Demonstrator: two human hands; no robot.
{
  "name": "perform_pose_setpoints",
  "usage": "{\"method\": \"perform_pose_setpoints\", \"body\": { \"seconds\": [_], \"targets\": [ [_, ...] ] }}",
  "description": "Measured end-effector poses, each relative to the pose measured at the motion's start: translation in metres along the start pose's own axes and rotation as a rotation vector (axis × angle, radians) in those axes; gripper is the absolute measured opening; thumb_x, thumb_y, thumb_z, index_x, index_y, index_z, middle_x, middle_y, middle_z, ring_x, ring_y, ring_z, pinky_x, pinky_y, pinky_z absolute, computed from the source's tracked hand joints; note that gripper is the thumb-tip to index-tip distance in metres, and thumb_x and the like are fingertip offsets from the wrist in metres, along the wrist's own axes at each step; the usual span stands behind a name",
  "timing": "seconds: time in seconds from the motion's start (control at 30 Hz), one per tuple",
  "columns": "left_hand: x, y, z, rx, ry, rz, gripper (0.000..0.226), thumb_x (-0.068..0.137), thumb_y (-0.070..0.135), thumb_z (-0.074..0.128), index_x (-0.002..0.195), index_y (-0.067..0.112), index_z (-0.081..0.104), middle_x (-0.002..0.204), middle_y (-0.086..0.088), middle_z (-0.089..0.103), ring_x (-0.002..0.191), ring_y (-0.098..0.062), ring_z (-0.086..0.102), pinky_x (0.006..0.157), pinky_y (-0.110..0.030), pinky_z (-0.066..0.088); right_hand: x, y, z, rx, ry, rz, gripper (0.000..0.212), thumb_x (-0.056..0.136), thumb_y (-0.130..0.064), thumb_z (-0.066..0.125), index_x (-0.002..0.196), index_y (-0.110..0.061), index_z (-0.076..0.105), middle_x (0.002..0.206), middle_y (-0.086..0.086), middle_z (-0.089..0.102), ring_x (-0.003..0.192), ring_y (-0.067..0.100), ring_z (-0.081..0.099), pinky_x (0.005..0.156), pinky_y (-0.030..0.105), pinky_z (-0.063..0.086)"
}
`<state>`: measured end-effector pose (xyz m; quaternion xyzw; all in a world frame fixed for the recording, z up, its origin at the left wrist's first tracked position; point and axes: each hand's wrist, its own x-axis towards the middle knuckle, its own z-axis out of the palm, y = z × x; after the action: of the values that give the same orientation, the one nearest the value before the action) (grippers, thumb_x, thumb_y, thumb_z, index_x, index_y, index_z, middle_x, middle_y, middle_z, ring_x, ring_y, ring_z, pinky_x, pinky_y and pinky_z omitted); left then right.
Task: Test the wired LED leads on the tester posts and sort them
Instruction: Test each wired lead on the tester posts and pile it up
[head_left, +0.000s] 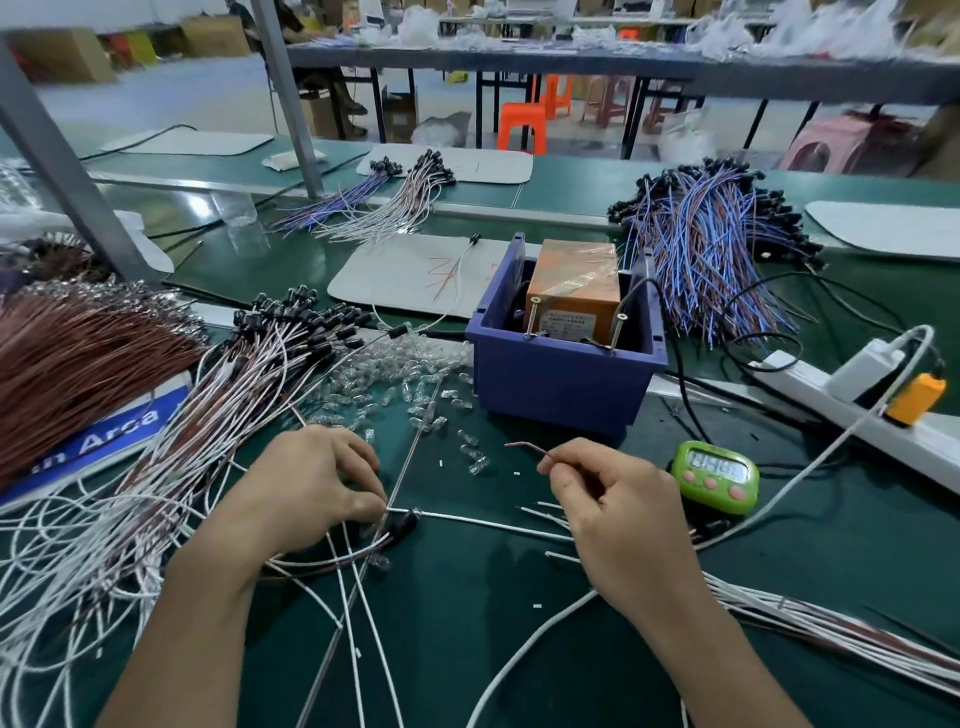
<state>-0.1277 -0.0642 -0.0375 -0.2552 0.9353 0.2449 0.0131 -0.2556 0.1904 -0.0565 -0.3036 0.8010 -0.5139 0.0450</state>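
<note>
**Tester posts lie dead ahead of the right hand**

At the far left a heap of white-and-brown leads (234, 395) fans across the green worktop (467, 649). The left hand (311, 488) sits just beside it, thumb and forefinger pinched on one LED lead (404, 525) right by its black head, which lies on the worktop. From there the lead's long axis runs nearly level, left to right, across the gap between the hands (its white strand lies flat and passes under the right palm). The right hand (618, 514) has its fingers curled, thumb and forefinger clamped on a brown wire (524, 447) whose tip pokes up and to the left. It looks like the same lead's second strand, though I cannot tell for sure. The tester posts (532, 317), two screws rising by the near wall of the blue bin (561, 384), stand straight ahead of those fingers and well apart from them. The right hand is the nearer, so the reach is probably its own: forward and upward, tip first.
</note>
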Motion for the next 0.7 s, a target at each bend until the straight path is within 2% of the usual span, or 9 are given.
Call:
{"method": "perform_pose_setpoints", "body": {
  "seconds": [0.13,0.23,0.33,0.37,0.43,0.47,0.5,0.6,0.7],
  "targets": [
    [0.001,0.000,0.005,0.023,0.037,0.078,0.026,0.074,0.029,0.090,0.061,0.047,0.076,0.094,0.035,0.064,0.097,0.023,0.051,0.079,-0.004,0.039,-0.006,-0.003,0.005,-0.105,0.020,-0.111,0.014,0.097,-0.019,0.060,0.096,-0.032,0.065,0.066,-0.014,0.059,0.051,0.009,0.047,0.051,0.013,0.031],
    [0.003,0.004,0.013,0.021,0.087,0.101,0.023,0.083,0.028,0.083,0.065,0.038,0.073,0.097,0.030,0.064,0.101,0.012,0.052,0.098,-0.026,0.043,-0.010,-0.004,0.008,-0.166,0.029,-0.155,0.011,0.098,-0.024,0.061,0.101,-0.033,0.066,0.078,-0.014,0.065,0.066,0.012,0.056,0.063,0.029,0.046],
    [0.001,0.008,0.016,-0.151,0.162,0.145,0.021,0.088,0.024,0.078,0.071,0.035,0.071,0.100,0.029,0.067,0.105,0.011,0.055,0.096,-0.020,0.041,-0.010,-0.009,0.008,-0.260,0.070,-0.217,0.012,0.099,-0.020,0.064,0.094,-0.027,0.072,0.077,-0.012,0.066,0.075,0.015,0.057,0.074,0.038,0.051],
    [-0.001,0.012,0.016,-0.237,0.182,0.177,0.020,0.089,0.022,0.077,0.075,0.035,0.070,0.103,0.030,0.068,0.107,0.011,0.057,0.094,-0.017,0.041,-0.010,-0.014,0.009,-0.306,0.097,-0.267,0.013,0.098,-0.021,0.063,0.092,-0.025,0.073,0.081,-0.013,0.068,0.080,0.014,0.057,0.079,0.037,0.051],
    [-0.004,0.025,0.018,-0.383,0.175,0.234,0.016,0.092,0.021,0.074,0.084,0.034,0.069,0.105,0.028,0.071,0.106,0.007,0.063,0.092,-0.021,0.045,-0.011,-0.021,0.008,-0.354,0.121,-0.355,0.016,0.098,-0.024,0.062,0.092,-0.020,0.076,0.098,-0.014,0.072,0.095,0.013,0.057,0.090,0.031,0.048],
    [-0.005,0.033,0.021,-0.425,0.164,0.238,0.010,0.092,0.025,0.072,0.087,0.033,0.069,0.102,0.024,0.074,0.101,0.001,0.067,0.090,-0.026,0.048,-0.013,-0.026,0.008,-0.318,0.096,-0.348,0.017,0.099,-0.027,0.060,0.092,-0.021,0.074,0.098,-0.014,0.072,0.095,0.011,0.058,0.088,0.027,0.048],
    [-0.006,0.041,0.025,-0.444,0.163,0.235,0.005,0.091,0.029,0.070,0.089,0.033,0.067,0.097,0.020,0.075,0.095,-0.004,0.069,0.087,-0.027,0.050,-0.015,-0.031,0.007,-0.233,0.047,-0.290,0.018,0.101,-0.029,0.057,0.089,-0.025,0.070,0.090,-0.013,0.070,0.086,0.009,0.060,0.079,0.025,0.050],
    [-0.009,0.058,0.044,-0.362,0.259,0.269,0.012,0.094,0.027,0.067,0.091,0.036,0.061,0.084,0.023,0.073,0.085,-0.003,0.068,0.074,-0.016,0.045,-0.016,-0.044,0.000,0.177,-0.068,0.029,0.020,0.100,-0.031,0.052,0.084,-0.024,0.062,0.072,0.002,0.067,0.053,0.020,0.061,0.051,0.040,0.051],
    [-0.011,0.067,0.054,-0.314,0.432,0.336,0.011,0.090,0.031,0.070,0.093,0.038,0.062,0.089,0.025,0.069,0.089,-0.003,0.067,0.076,-0.020,0.048,-0.005,-0.055,-0.023,0.302,-0.186,0.163,0.027,0.104,-0.016,0.051,0.080,-0.019,0.063,0.071,0.009,0.071,0.036,0.022,0.050,0.040,0.027,0.038]
  ]
}}
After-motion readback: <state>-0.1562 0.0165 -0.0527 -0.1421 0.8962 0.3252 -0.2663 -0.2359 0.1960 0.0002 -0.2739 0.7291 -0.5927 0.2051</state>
